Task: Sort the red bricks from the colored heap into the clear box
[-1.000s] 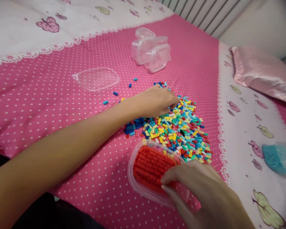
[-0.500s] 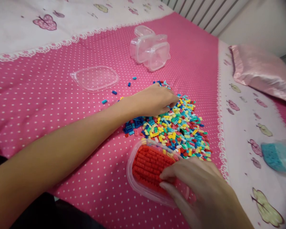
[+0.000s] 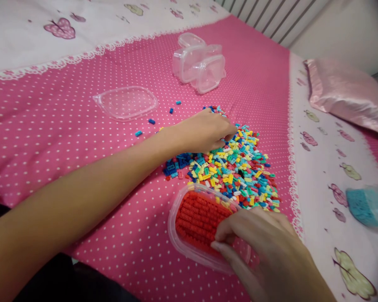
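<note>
A clear plastic container (image 3: pixel 174 235) sits on the pink dotted sheet, with rows of red toy bricks (image 3: pixel 197 218) packed inside. My right hand (image 3: pixel 258 243) is at its right side, thumb and index finger pinched over the bricks; whatever lies between the fingertips cannot be made out. Behind the container spreads a pile of small multicoloured toy bricks (image 3: pixel 236 167). Resting on that pile's far left part, my left hand (image 3: pixel 206 131) has its fingers curled downward, and what they hold, if anything, is hidden.
Several stacked clear containers (image 3: pixel 198 67) stand at the back. A clear lid (image 3: pixel 126 104) lies flat at left, with a few loose blue bricks (image 3: pixel 151 121) near it. To the right are a bag of turquoise pieces (image 3: pixel 363 205) and a pink satin pillow (image 3: pixel 346 94).
My right index finger has lifted and curled slightly toward the thumb, off the red bricks. My left hand stays in place on the pile.
</note>
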Available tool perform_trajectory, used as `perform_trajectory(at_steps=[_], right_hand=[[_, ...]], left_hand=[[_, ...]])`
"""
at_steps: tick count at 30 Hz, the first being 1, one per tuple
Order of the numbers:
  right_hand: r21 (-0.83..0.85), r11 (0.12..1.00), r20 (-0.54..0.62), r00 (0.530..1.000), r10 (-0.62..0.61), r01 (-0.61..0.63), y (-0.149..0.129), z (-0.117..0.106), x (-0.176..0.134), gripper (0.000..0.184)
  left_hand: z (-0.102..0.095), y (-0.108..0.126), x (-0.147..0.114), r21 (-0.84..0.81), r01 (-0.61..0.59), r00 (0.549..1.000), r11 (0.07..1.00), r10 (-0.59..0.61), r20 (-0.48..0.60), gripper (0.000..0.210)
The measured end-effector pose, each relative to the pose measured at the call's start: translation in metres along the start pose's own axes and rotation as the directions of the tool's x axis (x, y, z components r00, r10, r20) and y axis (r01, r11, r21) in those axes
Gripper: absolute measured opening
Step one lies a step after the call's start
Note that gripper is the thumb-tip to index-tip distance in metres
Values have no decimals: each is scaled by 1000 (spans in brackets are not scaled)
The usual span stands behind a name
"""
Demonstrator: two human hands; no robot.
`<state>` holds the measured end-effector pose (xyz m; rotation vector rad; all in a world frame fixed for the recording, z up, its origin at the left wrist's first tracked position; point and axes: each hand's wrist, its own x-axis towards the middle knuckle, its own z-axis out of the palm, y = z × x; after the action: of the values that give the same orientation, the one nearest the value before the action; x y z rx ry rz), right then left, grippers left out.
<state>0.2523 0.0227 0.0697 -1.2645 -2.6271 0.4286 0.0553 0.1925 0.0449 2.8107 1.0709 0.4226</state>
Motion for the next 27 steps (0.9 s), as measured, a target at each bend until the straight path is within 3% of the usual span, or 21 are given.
perform_trajectory(at_steps=[27], right_hand=[[11,1000,7,1000,2,-2,-1,1,1,9]], left_hand=[[0,-1,0,-36,6,1000,999,-7,-20,17]])
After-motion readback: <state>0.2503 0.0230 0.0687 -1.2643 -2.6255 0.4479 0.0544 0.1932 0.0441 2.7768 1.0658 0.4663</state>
